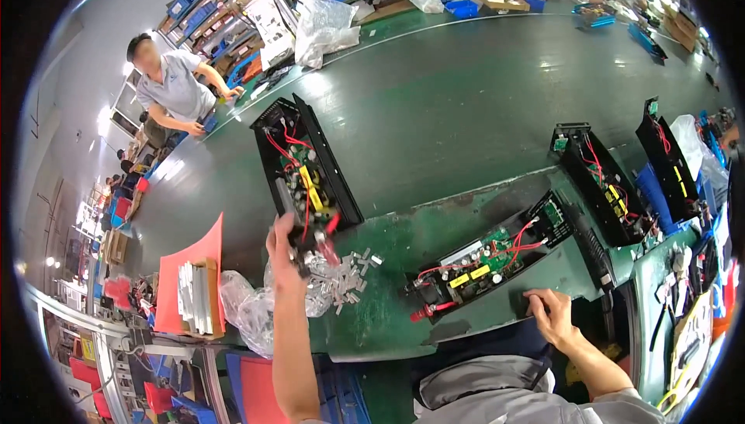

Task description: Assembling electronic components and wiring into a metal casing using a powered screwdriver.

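Note:
My left hand (285,251) is closed at the near end of a black open-topped electronics housing (341,183). A circuit board, yellow-wrapped parts and red wires show inside it, and red terminals stick out beside my fingers. What exactly the fingertips grip is partly hidden. In front of me a second black housing (485,257) lies slantwise, with a similar board, red wires and a red terminal at its left end. My right hand (551,317) rests near the table edge just below that housing. Its fingers are loosely bent and apart, holding nothing.
Small silvery metal pieces (349,278) are strewn beside a clear plastic bag (252,307). A cardboard box (203,300) with a pink sheet stands left. More black housings (601,183) and a dark handheld tool (591,249) lie right. Co-workers (174,86) sit across the green conveyor belt (466,98).

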The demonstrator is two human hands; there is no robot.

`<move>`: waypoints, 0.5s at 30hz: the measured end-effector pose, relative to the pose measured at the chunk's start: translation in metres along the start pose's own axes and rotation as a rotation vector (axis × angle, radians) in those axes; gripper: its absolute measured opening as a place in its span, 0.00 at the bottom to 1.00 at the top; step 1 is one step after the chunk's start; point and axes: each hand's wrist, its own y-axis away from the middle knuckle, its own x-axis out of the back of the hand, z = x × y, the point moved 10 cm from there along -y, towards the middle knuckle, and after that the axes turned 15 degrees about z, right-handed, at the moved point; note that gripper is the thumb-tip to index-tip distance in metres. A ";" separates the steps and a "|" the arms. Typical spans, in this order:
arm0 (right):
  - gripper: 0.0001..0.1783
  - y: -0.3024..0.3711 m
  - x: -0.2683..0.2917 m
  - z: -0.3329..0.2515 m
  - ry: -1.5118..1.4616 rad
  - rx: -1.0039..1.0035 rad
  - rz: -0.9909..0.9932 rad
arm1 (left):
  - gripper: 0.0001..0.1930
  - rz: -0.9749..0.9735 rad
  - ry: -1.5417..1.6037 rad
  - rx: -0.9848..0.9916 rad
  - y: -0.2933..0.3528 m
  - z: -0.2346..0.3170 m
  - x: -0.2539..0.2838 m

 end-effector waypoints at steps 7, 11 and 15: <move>0.03 -0.004 -0.018 0.006 0.163 0.101 0.023 | 0.25 0.320 -0.058 0.163 -0.123 -0.067 -0.037; 0.04 -0.002 -0.021 -0.005 0.225 0.214 0.061 | 0.37 0.487 -0.502 -0.037 -0.196 -0.104 0.009; 0.05 0.001 -0.032 -0.002 0.238 0.243 -0.004 | 0.42 0.668 -0.813 0.163 -0.240 -0.143 0.081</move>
